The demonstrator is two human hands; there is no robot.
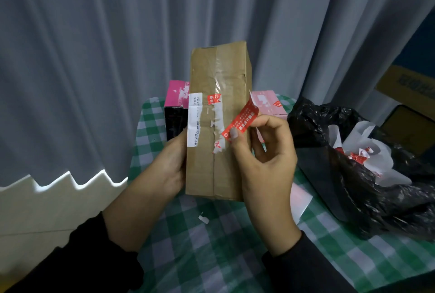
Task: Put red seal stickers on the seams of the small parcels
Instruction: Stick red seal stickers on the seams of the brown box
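Sticker (244, 116) pinched in R grip (266, 158), just right of seam (214, 170) on parcel (219, 69) clamped in L grip (169, 168)

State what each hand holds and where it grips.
Left hand grips the cardboard parcel by its left side edge. Right hand pinches the red seal sticker at its lower end.

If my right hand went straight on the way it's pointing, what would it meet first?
Probably the cardboard box: the right hand, pinching the red sticker, points up-left at the box's front near the seam, and the sticker would touch first. Depth is unclear.
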